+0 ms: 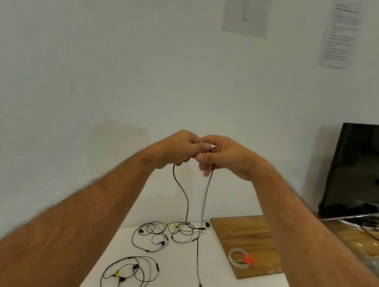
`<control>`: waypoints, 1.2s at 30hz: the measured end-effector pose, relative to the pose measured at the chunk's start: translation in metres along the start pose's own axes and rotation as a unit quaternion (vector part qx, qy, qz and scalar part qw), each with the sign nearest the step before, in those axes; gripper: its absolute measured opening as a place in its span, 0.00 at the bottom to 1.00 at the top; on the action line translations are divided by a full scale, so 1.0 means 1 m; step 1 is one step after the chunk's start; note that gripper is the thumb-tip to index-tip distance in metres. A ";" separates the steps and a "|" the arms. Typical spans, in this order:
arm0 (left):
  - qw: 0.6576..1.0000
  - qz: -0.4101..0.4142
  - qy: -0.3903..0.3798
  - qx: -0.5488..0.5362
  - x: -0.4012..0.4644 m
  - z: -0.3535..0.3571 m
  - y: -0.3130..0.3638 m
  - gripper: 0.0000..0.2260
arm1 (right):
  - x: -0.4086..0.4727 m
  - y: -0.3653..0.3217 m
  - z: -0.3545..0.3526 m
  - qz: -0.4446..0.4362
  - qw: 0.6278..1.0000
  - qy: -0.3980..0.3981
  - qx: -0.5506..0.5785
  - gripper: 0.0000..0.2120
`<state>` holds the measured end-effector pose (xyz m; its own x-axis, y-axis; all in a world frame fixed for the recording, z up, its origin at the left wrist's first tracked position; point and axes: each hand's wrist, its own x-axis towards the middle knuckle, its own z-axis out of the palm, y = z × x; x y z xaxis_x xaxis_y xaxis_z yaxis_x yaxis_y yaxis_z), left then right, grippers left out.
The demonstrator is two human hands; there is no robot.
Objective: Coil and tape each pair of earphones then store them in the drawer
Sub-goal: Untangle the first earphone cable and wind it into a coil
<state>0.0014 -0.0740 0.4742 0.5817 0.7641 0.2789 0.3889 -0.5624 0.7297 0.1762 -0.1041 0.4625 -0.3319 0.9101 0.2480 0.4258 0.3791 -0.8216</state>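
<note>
Both my hands are raised well above the white table [190, 286] and meet at the fingertips. My left hand [180, 148] and my right hand [222, 155] both pinch one black earphone cable [203, 216]. Two strands of it hang down from my fingers; one ends near the table's front edge, the other runs into a loose pile at the back. Other black earphones lie on the table: a coil [129, 276] at the front left, a loose loop [150, 237] in the middle and a tangle [183, 231] behind it. A clear tape roll [239, 258] lies on a wooden board [244, 236].
The wooden board lies to the right on the table, with a small red-orange piece [250, 259] at the tape roll. A dark monitor [369, 170] stands at the far right on a wooden desk with cables. Paper sheets hang on the white wall [98, 60]. No drawer shows.
</note>
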 end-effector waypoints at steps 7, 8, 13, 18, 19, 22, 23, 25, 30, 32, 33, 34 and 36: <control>0.998 -0.053 -0.013 -0.045 -0.008 0.000 -0.020 0.17 | -0.002 0.004 -0.006 -0.026 0.987 0.138 -0.083 0.06; 0.997 -0.058 -0.014 -0.049 -0.010 -0.002 -0.025 0.17 | -0.002 0.006 -0.011 -0.034 0.981 0.175 -0.077 0.07; 0.995 -0.070 0.000 -0.069 -0.018 -0.016 -0.043 0.15 | -0.004 0.028 -0.042 -0.029 0.927 0.366 0.076 0.07; 0.991 -0.083 -0.008 -0.103 -0.021 -0.027 -0.047 0.15 | -0.013 0.058 -0.050 0.046 0.900 0.398 0.175 0.07; 0.990 -0.086 -0.009 -0.113 -0.021 -0.027 -0.046 0.15 | -0.014 0.062 -0.048 0.061 0.903 0.384 0.184 0.06; 0.981 -0.086 -0.016 -0.171 -0.018 -0.025 -0.037 0.15 | -0.017 0.072 -0.039 0.095 0.925 0.309 0.200 0.05; 0.977 -0.084 -0.021 -0.197 -0.017 -0.024 -0.033 0.15 | -0.018 0.073 -0.036 0.100 0.935 0.276 0.199 0.07; 0.966 -0.084 -0.035 -0.240 -0.015 -0.018 -0.024 0.15 | -0.016 0.069 -0.027 0.098 0.957 0.211 0.170 0.17; 0.949 -0.114 -0.081 -0.281 -0.010 0.005 -0.014 0.16 | -0.008 0.031 -0.001 0.020 0.995 0.073 0.070 0.22; 0.943 -0.119 -0.097 -0.297 -0.010 0.011 -0.015 0.17 | -0.007 0.019 0.002 -0.013 0.998 0.038 0.056 0.16; 0.937 -0.121 -0.102 -0.312 -0.011 0.012 -0.016 0.17 | -0.006 0.015 0.001 -0.022 0.998 0.030 0.042 0.13; 0.928 -0.124 -0.104 -0.335 -0.012 0.013 -0.017 0.17 | -0.006 0.013 0.000 -0.025 0.999 0.028 0.024 0.11; 0.908 -0.127 -0.106 -0.384 -0.015 0.015 -0.020 0.18 | -0.006 0.008 -0.003 -0.026 0.999 0.040 -0.015 0.09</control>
<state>-0.0044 -0.0792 0.4461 0.6996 0.7140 -0.0275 -0.0359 0.0736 0.9966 0.1843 -0.1062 0.4554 -0.2857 0.8995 0.3306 0.4353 0.4291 -0.7915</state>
